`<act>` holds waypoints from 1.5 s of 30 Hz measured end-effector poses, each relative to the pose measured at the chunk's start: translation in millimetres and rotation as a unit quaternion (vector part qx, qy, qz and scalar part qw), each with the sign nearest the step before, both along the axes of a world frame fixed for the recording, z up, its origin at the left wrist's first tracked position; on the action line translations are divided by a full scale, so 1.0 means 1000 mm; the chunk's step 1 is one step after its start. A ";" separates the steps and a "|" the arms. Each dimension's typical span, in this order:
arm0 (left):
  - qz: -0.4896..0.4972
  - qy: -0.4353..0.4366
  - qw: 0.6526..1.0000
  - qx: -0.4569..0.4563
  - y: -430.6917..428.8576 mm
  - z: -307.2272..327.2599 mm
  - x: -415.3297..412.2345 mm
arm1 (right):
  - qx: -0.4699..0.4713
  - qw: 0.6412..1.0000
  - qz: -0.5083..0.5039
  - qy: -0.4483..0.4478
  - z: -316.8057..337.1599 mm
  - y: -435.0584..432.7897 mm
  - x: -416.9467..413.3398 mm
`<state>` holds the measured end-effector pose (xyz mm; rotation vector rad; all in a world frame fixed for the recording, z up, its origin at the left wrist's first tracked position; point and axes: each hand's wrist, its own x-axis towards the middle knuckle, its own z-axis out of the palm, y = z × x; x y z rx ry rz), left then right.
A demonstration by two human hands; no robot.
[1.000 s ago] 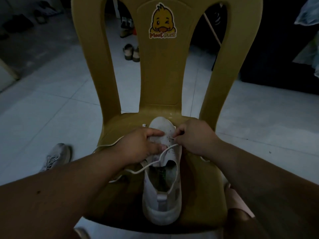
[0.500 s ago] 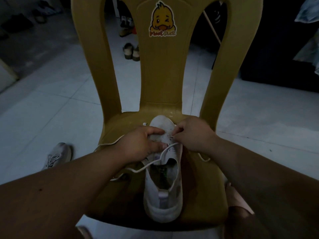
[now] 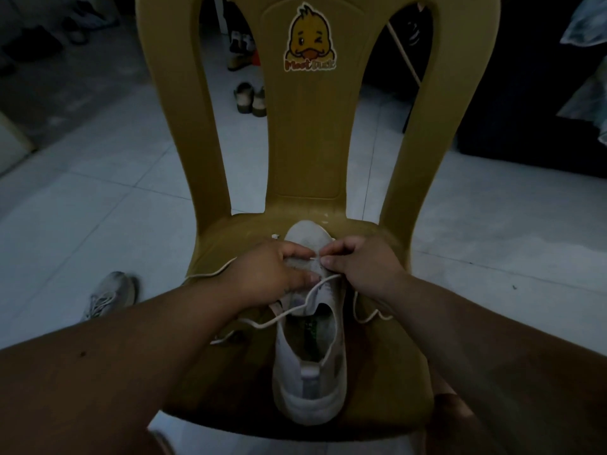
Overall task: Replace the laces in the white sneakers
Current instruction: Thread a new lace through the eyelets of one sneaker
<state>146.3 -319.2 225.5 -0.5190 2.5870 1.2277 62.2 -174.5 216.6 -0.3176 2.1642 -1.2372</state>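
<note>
A white sneaker (image 3: pixel 308 366) lies on the seat of a yellow plastic chair (image 3: pixel 230 244), its toe pointing to the chair's back. My left hand (image 3: pixel 266 274) grips the front of the sneaker, thumb on top and fingers curled over the eyelet area. My right hand (image 3: pixel 361 267) pinches the tip of a white lace (image 3: pixel 289 311) at an eyelet near the toe. The lace trails loose across the shoe's opening, out to the left over the seat, and in a loop to the right under my wrist.
A second, grey-white sneaker (image 3: pixel 108 295) lies on the pale tiled floor left of the chair. A pair of sandals (image 3: pixel 249 98) and other shoes (image 3: pixel 241 49) stand on the floor behind the chair. Dark furniture fills the right background.
The hands stay at the toe end of the sneaker. My right hand's fingertips have closed in on the lace tip at the eyelet, and the loose loop on the right lies further out.
</note>
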 end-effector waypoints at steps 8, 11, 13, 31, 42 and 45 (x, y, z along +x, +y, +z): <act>0.028 0.021 0.995 -0.093 0.008 0.001 -0.017 | -0.027 0.999 -0.006 -0.022 0.000 0.003 0.000; -0.017 -0.019 0.985 -0.173 0.013 0.003 -0.025 | 0.019 0.998 0.036 0.038 0.002 0.002 -0.001; -0.037 -0.007 0.977 -0.209 0.013 0.003 -0.026 | 0.040 0.993 0.077 0.084 0.004 -0.002 0.000; 0.042 0.147 0.982 -0.107 -0.021 0.041 0.005 | -0.058 0.979 0.105 0.163 0.046 -0.021 0.010; 0.102 0.096 0.989 -0.050 -0.011 0.029 0.002 | 0.034 0.971 0.133 0.197 0.039 -0.030 0.005; 0.162 0.050 0.985 0.028 -0.012 0.026 0.004 | 0.073 0.962 0.145 0.220 0.037 -0.033 0.003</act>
